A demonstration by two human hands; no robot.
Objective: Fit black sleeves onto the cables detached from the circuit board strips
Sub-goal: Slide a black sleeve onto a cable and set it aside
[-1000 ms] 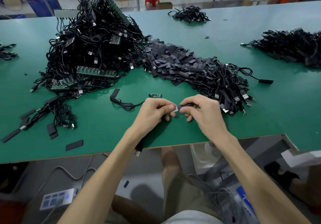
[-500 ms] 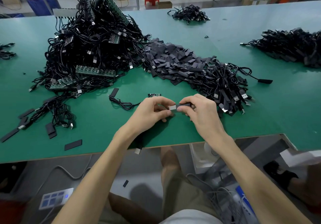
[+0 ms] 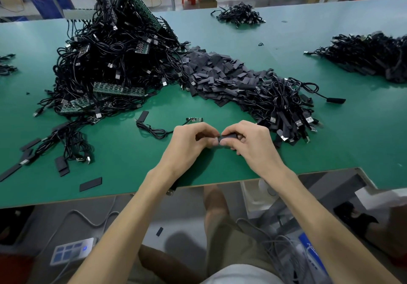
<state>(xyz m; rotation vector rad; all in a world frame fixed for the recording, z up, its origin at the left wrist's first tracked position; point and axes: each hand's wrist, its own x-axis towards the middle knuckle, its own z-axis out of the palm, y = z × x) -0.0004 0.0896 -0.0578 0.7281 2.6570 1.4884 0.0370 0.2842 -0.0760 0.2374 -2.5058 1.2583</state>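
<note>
— What have your hands got?

— My right hand (image 3: 251, 145) pinches a black sleeve (image 3: 229, 137) between thumb and fingers, lying flat and level. My left hand (image 3: 189, 142) is curled tight against the sleeve's nine o'clock end. The two hands are touching at the fingertips, just above the table (image 3: 132, 169).

— And the cable?

— Hidden. I take it its end sits inside my left fingers, at the sleeve's mouth, but nothing of it shows.

— So which step is this?

— Feeding the end into the sleeve, I'd say. How far in it is, I cannot tell.

— What does the next move ask for?

— Keep the sleeve's mouth open and level with the right hand, and push straight with the left so the end doesn't catch on the lip. Then it wants sliding fully home.

— What's around you?

— Near eleven o'clock lies a small board piece (image 3: 195, 119) with a loose lead (image 3: 154, 130) coiled beside it. At twelve, farther out, is the sleeve pile (image 3: 220, 74). At ten is the big heap (image 3: 105, 63) of cables and board strips. Around two lies a bundle (image 3: 284, 111) of cables, some with sleeves on. A spare sleeve (image 3: 90, 184) lies at eight.
</note>
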